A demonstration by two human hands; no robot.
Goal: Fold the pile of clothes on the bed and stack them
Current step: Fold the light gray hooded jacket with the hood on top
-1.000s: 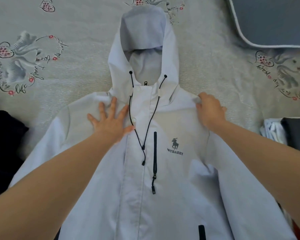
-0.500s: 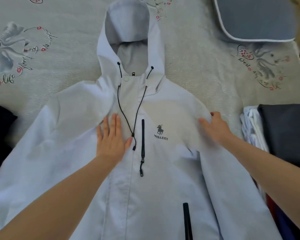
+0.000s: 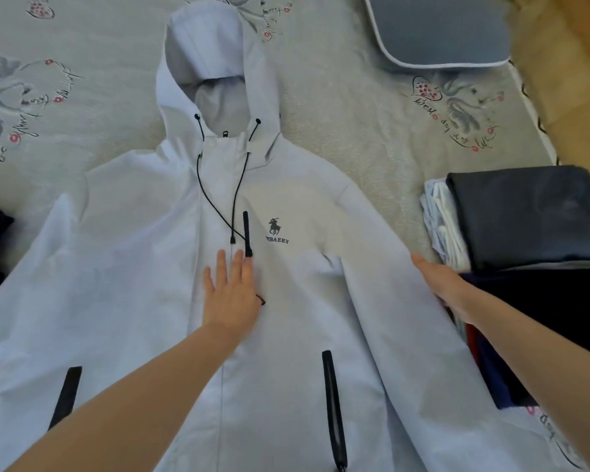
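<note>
Pale lavender hooded zip jacket (image 3: 143, 267) laid face-up and spread flat on your grey printed bedspread (image 3: 355, 131).

Your left hand (image 3: 230, 294) rests flat on the jacket's chest just below the short black zip — fingers straight, close together. Your right hand (image 3: 440, 281) lies on the jacket's sleeve edge, fingers extended; its fingertips are blurred. A folded dark stack (image 3: 525, 216) sits just beyond it. The jacket's hem is cut off.

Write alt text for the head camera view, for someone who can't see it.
A pale hooded jacket lies face up on a patterned bed, smoothed by the left hand at its chest and the right hand on its sleeve. Folded clothes sit alongside.
</note>
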